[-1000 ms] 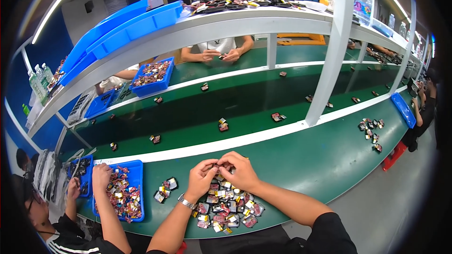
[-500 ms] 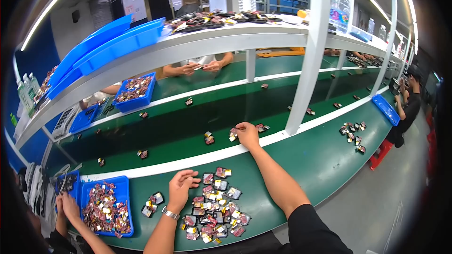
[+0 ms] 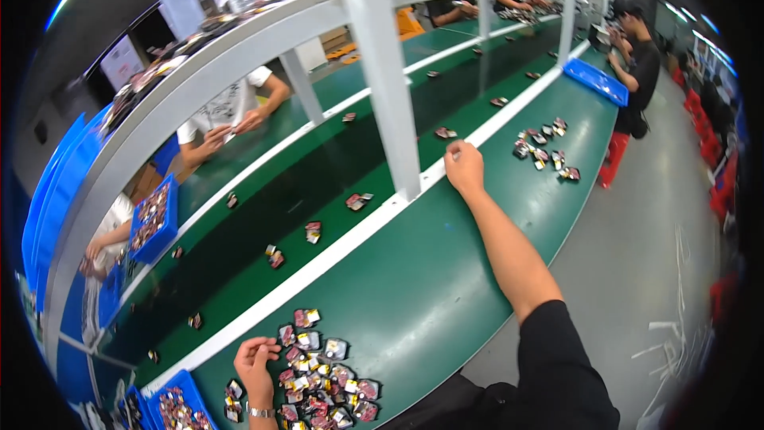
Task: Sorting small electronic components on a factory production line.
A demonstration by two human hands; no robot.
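My left hand (image 3: 256, 362), a metal watch band on its wrist, is at the left edge of a pile of small dark parts (image 3: 322, 382) with reddish bits and white and yellow patches. Its fingers are slightly bent and apart, with nothing seen in them. My right arm stretches far forward. At its end, my right hand (image 3: 465, 167) is over the white rail (image 3: 434, 171), just right of a white post (image 3: 382, 72). Its fingers are curled in, and I see nothing in them. Just beyond it, a similar part (image 3: 446, 133) lies on the dark green belt (image 3: 318, 183).
More parts lie spaced along the belt. A loose group of parts (image 3: 545, 146) sits on the green bench (image 3: 430, 271) at right, before a blue tray (image 3: 595, 82) and a co-worker (image 3: 637, 64). A filled blue bin (image 3: 179, 406) stands at lower left. A shelf (image 3: 215, 56) crosses above.
The view has swung to the right. My right hand has moved along the rail to the other side of the post, away from parts that remain on the belt. My left hand stays by the pile.
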